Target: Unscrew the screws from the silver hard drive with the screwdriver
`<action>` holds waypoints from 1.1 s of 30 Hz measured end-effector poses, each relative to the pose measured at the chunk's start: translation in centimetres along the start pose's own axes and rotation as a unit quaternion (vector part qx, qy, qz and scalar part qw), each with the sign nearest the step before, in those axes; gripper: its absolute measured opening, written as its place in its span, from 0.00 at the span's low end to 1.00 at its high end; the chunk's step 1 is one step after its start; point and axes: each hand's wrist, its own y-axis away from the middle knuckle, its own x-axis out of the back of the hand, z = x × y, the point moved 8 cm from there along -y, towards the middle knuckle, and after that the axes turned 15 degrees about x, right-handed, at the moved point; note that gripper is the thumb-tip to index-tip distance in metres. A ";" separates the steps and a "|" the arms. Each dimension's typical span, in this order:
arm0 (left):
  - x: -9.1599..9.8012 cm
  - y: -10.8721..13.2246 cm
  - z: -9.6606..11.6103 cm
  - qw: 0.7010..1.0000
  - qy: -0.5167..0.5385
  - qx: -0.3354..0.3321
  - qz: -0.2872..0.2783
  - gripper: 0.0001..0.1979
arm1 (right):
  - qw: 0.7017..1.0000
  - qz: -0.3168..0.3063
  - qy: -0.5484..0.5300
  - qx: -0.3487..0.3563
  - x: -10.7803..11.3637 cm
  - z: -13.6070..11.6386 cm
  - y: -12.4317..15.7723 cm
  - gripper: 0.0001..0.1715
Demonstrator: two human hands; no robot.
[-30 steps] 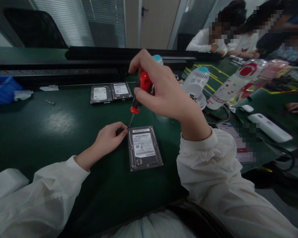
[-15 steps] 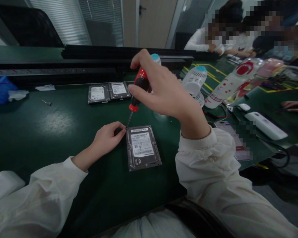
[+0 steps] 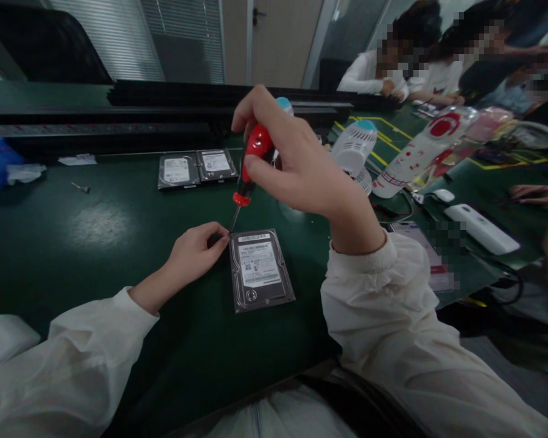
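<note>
A silver hard drive [image 3: 260,270] lies flat on the dark green table [image 3: 95,243], label up. My right hand [image 3: 292,164] is wrapped round the red handle of a screwdriver [image 3: 251,167], which stands tilted with its tip at the drive's far left corner. My left hand [image 3: 194,252] rests on the table beside that corner, its fingertips pinched at the screwdriver's tip; what they hold, if anything, is too small to see.
Two more hard drives [image 3: 196,167] lie side by side further back. A small screw or bit [image 3: 81,187] lies far left. White fans [image 3: 354,149], a red-and-white package [image 3: 420,152], a white device [image 3: 481,228] and cables crowd the right. Other people sit at the far right.
My right hand has turned slightly on the screwdriver handle, tip staying at the drive's corner. The view has drifted a little; the left hand keeps its place.
</note>
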 end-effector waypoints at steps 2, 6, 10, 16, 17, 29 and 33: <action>0.1 0.0 0.0 1.000 -0.002 0.002 0.002 0.15 | 1.000 0.003 0.004 0.003 -0.2 0.2 0.0 0.08; 0.1 -0.1 -0.2 1.000 -0.007 0.010 0.010 0.15 | 1.000 0.002 -0.003 -0.019 -1.1 1.0 0.1 0.13; -0.1 -0.1 -0.4 1.000 -0.003 0.012 0.002 0.16 | 1.000 0.006 -0.003 0.022 -1.2 0.5 -0.2 0.05; -0.1 -0.2 -0.3 1.000 0.000 0.009 -0.004 0.17 | 0.997 0.006 0.065 -0.041 -0.9 1.2 -0.1 0.20; -0.1 -0.2 -0.3 1.000 0.000 0.009 -0.004 0.16 | 0.997 0.013 0.063 -0.041 -1.0 1.4 -0.1 0.20; 0.2 -0.3 -0.5 0.999 0.025 0.031 0.024 0.18 | 0.990 0.137 0.002 0.023 -1.4 1.4 -0.1 0.20; 0.1 -0.3 -0.8 0.997 0.061 0.025 0.029 0.21 | 0.985 0.127 -0.110 0.029 -2.5 1.6 -0.4 0.13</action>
